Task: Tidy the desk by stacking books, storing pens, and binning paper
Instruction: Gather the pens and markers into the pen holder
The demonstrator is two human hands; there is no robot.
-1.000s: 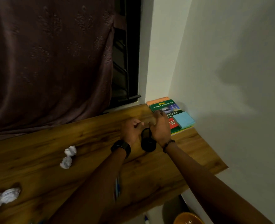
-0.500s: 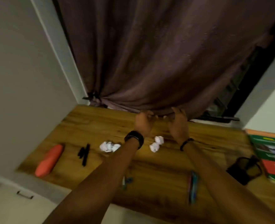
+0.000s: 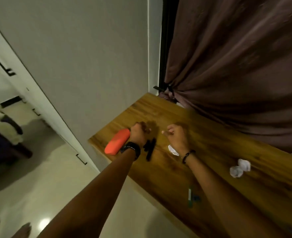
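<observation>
Closest on the wooden counter there's a green pen, then two crumpled paper balls off to the right. A third paper ball peeks out beside the right wrist. The black pens lie between the wrists. The left hand hovers loosely curled over the far end of the orange pencil case (blurry, can't tell if the fingers grip it). The right hand hangs half-curled, holding nothing.

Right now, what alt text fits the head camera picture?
Two bare hands, left hand and right hand, reach over a wooden desk near an orange pencil case, black pens and crumpled paper balls.
</observation>
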